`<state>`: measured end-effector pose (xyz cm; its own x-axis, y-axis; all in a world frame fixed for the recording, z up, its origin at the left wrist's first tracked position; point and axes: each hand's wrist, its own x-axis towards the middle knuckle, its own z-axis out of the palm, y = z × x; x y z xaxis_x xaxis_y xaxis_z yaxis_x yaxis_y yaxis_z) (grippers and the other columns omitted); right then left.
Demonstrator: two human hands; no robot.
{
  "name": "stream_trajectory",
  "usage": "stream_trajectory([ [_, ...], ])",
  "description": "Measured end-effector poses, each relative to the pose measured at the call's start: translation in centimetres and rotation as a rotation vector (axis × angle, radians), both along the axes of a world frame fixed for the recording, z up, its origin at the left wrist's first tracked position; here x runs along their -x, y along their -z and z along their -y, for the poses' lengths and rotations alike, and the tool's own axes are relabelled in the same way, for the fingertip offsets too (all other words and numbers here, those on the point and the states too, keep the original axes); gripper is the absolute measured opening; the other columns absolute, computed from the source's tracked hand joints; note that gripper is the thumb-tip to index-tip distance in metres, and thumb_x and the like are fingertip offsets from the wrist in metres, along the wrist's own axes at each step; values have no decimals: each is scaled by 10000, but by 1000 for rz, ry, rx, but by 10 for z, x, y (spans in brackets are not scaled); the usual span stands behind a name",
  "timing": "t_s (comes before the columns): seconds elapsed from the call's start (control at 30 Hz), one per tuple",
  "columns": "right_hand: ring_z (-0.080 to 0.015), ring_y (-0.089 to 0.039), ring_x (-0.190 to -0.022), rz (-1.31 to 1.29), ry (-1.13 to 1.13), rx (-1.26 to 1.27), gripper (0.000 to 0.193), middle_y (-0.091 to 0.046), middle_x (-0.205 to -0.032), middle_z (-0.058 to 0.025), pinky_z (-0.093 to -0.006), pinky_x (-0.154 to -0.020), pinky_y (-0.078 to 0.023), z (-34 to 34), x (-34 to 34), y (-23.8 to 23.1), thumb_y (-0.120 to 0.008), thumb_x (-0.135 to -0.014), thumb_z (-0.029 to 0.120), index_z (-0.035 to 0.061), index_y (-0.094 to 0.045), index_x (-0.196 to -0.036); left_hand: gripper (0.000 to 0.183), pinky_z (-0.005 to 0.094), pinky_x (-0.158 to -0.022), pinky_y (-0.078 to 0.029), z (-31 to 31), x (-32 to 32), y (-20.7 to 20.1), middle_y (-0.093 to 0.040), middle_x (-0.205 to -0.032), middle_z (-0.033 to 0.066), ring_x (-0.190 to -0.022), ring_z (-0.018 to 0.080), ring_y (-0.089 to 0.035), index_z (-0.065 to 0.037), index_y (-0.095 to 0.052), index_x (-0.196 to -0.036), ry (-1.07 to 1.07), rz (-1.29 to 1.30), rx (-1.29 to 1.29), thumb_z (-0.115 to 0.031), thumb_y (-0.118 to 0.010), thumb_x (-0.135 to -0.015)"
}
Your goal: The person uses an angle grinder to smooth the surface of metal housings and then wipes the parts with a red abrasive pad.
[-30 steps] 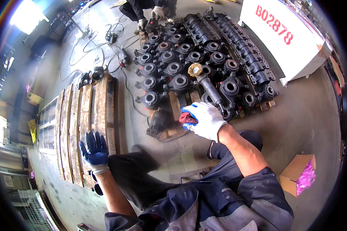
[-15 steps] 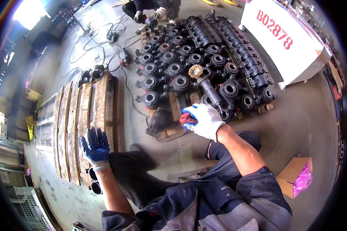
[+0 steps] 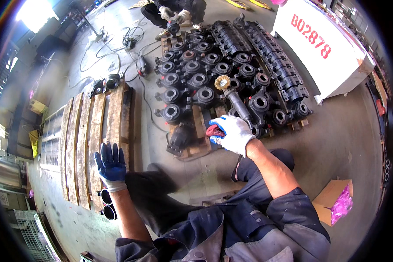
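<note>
My left hand (image 3: 112, 168), in a white glove with a blue coated palm, is raised with its fingers stretched up and palm in view. It holds nothing and is nearest the slatted wooden pallet (image 3: 98, 126). My right hand (image 3: 236, 134), gloved alike, is closed around a crumpled dark red cloth (image 3: 214, 131). Just beyond it a grey grinder (image 3: 238, 106) with a round wire brush (image 3: 222, 82) lies on the black ring-shaped metal castings (image 3: 198, 79). Below the castings' near left edge stands a dark metal part (image 3: 180, 139).
Across from me a co-worker's gloved hands (image 3: 173, 16) hold a casting (image 3: 173, 28). Long black ribbed parts (image 3: 275, 59) lie right of the castings, beside a white crate (image 3: 321, 48). Cables (image 3: 102, 52) cross the floor. A cardboard box (image 3: 329, 200) with pink wrapping sits at right.
My left hand has shifted slightly right and stays spread. My right hand has moved very slightly, still around the red cloth. The co-worker's hands have shifted a little.
</note>
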<state>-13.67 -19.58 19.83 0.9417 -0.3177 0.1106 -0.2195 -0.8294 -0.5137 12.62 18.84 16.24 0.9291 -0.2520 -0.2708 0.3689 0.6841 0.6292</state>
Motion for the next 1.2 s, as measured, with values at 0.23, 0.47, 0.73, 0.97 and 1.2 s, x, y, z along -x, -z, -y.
stream_trajectory([
  [0.23, -341, -694, -1023, -24, 39, 4, 458, -724, -1102, -134, -435, -906, -557, 3, -3, 0, -835, -842, 315, 100, -707, -1225, 554, 489, -1211, -401, -9, -8, 9, -578, -1536, 105, -1420, 312, -542, -85, -536, -1526, 76, 146, -106, -444, -368, -1139],
  [0.47, -350, -708, -977, 25, 81, 30, 458, -723, -1077, -123, -438, -860, -568, 9, 2, 0, -834, -846, 330, 125, -715, -1237, 297, 335, -998, -557, 37, 54, -6, -736, -1221, 143, -1095, 248, -714, 34, -684, -1309, 226, 890, -911, -77, -582, -1053],
  [0.73, -356, -710, -1003, 28, 96, 11, 491, -727, -1113, -135, -436, -877, -572, 12, 3, -4, -832, -838, 348, 129, -707, -1259, 352, 227, -726, -477, 81, 143, 41, -732, -1001, -4, -833, 68, -594, 19, -770, -1202, 948, 399, -971, -270, -686, -1020],
  [0.97, -347, -695, -1047, -20, 104, 5, 409, -715, -1108, -118, -451, -916, -561, 18, 2, 3, -794, -864, 390, 147, -708, -1182, 349, 219, -598, -436, 99, 174, 42, -692, -844, -52, -667, 39, -523, -53, -778, -1229, 1095, 507, -1020, -316, -707, -1012],
  [1.2, -343, -698, -1034, -12, 112, 34, 415, -717, -1102, -120, -451, -904, -563, 20, 2, 4, -812, -847, 376, 151, -712, -1181, 329, 215, -608, -432, 101, 174, 24, -692, -855, -55, -687, 31, -521, -51, -777, -1219, 1109, 547, -996, -296, -701, -1014],
])
